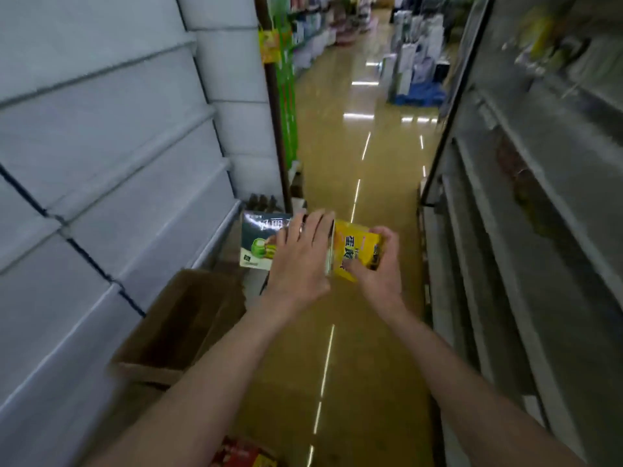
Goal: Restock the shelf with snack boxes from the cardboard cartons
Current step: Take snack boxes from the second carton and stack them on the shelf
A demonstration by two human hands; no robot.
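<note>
Fingers of our left hand [300,254] lie flat on the green box [258,242]; our right hand [377,264] grips the yellow box [357,246] mid-frame

In a shop aisle with a glossy yellow floor [340,332], two bare forearms reach forward: the left hand [300,261] lies with straight fingers across a dark green snack box [259,241], while the right hand [379,267] curls round a yellow snack box [357,247] touching it. An open cardboard carton [175,328] stands on the floor by the grey shelves [101,163] at left. More shelves [526,230] line the right, blurred.
</note>
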